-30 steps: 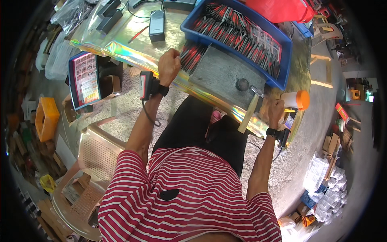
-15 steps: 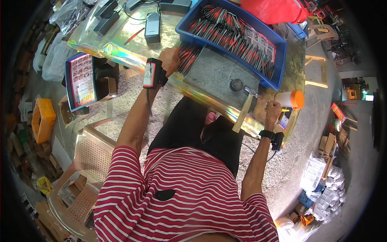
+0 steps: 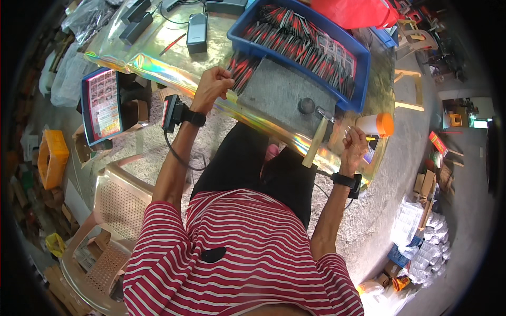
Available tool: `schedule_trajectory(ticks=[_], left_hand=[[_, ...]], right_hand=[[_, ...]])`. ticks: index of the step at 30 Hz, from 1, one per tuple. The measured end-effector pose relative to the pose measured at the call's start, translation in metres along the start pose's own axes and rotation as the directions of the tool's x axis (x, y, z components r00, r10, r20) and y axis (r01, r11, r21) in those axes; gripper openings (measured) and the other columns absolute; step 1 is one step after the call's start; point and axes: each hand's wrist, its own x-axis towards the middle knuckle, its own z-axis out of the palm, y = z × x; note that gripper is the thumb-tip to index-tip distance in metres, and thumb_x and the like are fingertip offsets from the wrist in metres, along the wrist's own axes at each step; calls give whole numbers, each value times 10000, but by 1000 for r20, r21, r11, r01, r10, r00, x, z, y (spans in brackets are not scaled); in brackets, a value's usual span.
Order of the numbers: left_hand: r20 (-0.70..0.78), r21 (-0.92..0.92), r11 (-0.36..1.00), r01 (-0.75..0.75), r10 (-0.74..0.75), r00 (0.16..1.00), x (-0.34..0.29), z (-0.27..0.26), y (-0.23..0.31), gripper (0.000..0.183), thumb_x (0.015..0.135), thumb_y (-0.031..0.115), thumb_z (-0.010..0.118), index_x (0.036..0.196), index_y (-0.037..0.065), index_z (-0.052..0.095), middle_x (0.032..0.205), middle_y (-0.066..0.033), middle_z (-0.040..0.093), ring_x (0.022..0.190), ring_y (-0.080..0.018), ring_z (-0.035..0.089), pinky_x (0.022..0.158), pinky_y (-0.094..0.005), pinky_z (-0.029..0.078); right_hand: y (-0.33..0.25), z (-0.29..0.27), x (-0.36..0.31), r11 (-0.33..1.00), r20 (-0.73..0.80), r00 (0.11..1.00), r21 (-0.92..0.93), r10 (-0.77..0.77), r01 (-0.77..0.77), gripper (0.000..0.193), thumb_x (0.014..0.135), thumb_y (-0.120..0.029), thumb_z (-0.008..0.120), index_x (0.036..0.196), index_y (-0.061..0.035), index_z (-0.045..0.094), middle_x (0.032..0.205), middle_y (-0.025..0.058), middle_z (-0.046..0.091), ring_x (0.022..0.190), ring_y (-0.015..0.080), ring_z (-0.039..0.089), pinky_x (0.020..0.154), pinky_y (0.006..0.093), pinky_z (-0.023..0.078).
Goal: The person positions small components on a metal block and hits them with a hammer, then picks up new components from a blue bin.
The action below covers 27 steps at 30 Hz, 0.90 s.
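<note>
Left hand (image 3: 212,87) hovers beside a loose bunch of black-and-red pieces (image 3: 243,75) on the bench (image 3: 217,31). Many similar pieces fill the blue bin (image 3: 362,73), so work looks well under way; what is left is unclear. Its fingers are half curled, the right hand (image 3: 354,146) bunched near the orange-lidded jar (image 3: 371,125); I cannot tell whether either grasps anything.

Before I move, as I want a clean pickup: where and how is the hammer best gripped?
The pale handle, likely its lower half, from the near side with the right hand, the closer one. The handle slants toward that side and its end appears to overhang the table edge, which should let fingers wrap it; the metal head lies farther away.
</note>
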Motion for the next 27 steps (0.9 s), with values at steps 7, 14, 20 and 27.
schedule_trajectory(ticks=[7, 14, 20, 27], left_hand=[[121, -332, 943, 10, 32, 992, -28, 37, 11, 180, 700, 44, 588, 820, 31, 456, 640, -53, 548, 513, -105, 522, 464, -206, 449], [362, -547, 809, 214, -1, 932, -65, 87, 37, 273, 735, 36, 606, 989, -7, 515, 691, -53, 576, 586, -103, 567, 492, -205, 477], [484, -644, 675, 361, -6, 875, -73, 99, 46, 160, 763, 35, 573, 914, 15, 523, 719, -45, 573, 584, -100, 558, 489, -187, 462], [568, -693, 491, 529, -81, 819, -79, 110, 39, 68, 789, 64, 546, 844, 33, 519, 731, -41, 555, 585, -88, 520, 496, -172, 414]], right_hand=[[-28, 58, -53, 994, 240, 970, -94, -37, 61, 86, 771, -37, 521, 848, -15, 553, 606, -11, 471, 493, 40, 413, 433, 173, 324], [-55, 92, -105, 998, 515, 856, -53, 45, -21, 108, 773, -25, 502, 853, 22, 557, 602, -9, 478, 491, 38, 415, 447, 171, 332], [-65, 87, -114, 997, 570, 821, 41, 34, -71, 112, 772, -17, 503, 859, 33, 553, 615, 4, 493, 494, 34, 416, 444, 166, 329], [-63, 85, -118, 992, 525, 851, 93, 27, -88, 103, 761, 4, 510, 858, 37, 525, 680, 24, 527, 486, 30, 419, 432, 162, 338]])
